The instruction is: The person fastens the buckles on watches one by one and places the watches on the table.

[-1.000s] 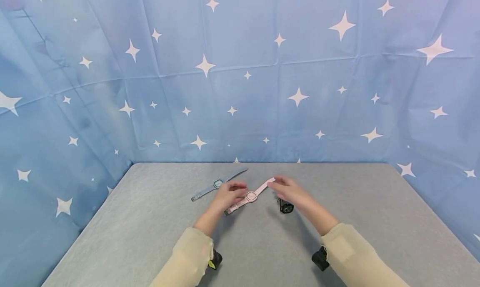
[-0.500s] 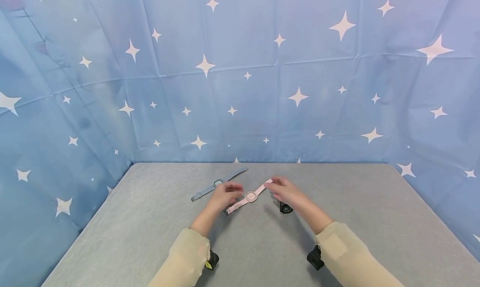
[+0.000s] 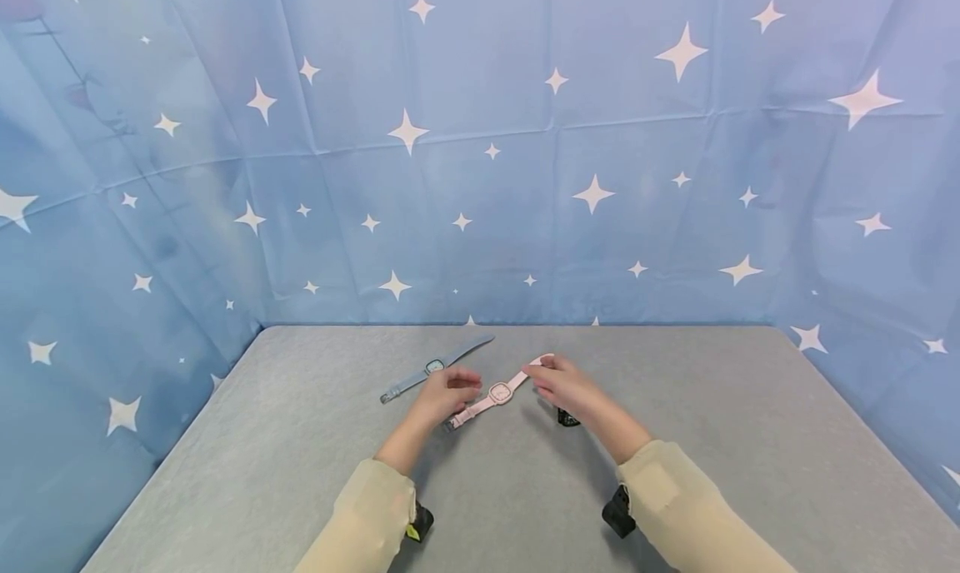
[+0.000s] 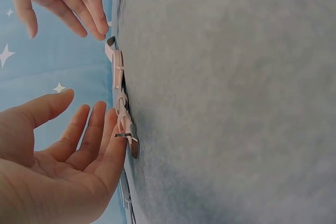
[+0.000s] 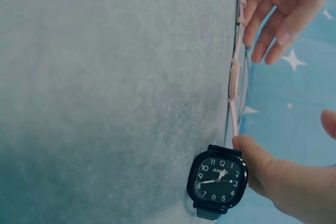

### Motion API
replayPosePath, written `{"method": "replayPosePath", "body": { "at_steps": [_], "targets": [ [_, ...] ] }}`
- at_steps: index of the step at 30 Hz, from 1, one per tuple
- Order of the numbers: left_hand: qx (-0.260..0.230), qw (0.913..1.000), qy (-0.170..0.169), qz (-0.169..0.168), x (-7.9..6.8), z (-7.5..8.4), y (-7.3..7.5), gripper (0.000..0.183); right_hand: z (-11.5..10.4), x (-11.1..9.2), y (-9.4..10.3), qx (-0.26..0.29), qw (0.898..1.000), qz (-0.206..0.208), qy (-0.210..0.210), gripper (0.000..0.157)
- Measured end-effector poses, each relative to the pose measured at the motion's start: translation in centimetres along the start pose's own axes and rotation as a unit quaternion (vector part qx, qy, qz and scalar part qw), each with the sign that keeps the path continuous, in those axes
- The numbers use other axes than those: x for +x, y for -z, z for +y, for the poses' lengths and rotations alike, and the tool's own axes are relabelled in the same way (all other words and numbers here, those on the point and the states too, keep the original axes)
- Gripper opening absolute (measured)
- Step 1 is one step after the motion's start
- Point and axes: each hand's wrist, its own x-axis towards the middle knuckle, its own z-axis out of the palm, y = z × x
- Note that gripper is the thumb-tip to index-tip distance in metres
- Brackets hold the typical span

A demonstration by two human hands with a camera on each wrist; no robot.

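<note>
A pink wristwatch (image 3: 500, 393) lies stretched out flat on the grey table, its square dial up. Beside its buckle end is my left hand (image 3: 447, 390), fingers loosely extended and holding nothing; in the left wrist view the little finger overlaps the buckle. My right hand (image 3: 567, 383) hovers by the other strap end with relaxed fingers and nothing between them. Partly hidden below this hand is a black wristwatch (image 5: 218, 179), its dial with white numerals plain in the right wrist view. A blue wristwatch (image 3: 435, 366) lies behind my left hand, roughly parallel to the pink one.
The grey table (image 3: 720, 440) extends to both sides of the watches. A blue curtain with white stars (image 3: 480, 181) hangs behind its far edge and along both sides. Dark wrist-worn devices sit below both sleeves.
Both hands have drifted slightly to the left. The right hand now covers more of the black wristwatch, while the watches themselves stay in place.
</note>
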Motion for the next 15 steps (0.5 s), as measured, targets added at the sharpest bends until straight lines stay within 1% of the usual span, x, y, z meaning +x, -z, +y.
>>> {"method": "replayPosePath", "body": {
  "at_steps": [3,6,8,15],
  "targets": [
    [0.002,1.0,-0.002,0.003,-0.03,-0.1,0.0,0.024,0.06,0.08,-0.03,0.005,1.0,0.003,-0.017,0.074],
    [0.008,1.0,-0.002,0.002,0.0,-0.24,-0.03,0.024,0.08,0.17,-0.02,0.013,1.0,0.002,-0.025,0.076],
    [0.012,0.9999,0.0,0.001,0.04,-0.33,-0.05,0.023,0.08,0.22,-0.07,0.021,0.999,0.0,-0.025,0.077],
    [0.019,0.9998,-0.009,-0.001,0.03,-0.46,-0.08,0.024,0.21,0.36,-0.27,0.045,0.999,0.003,-0.023,0.076]
  ]
}}
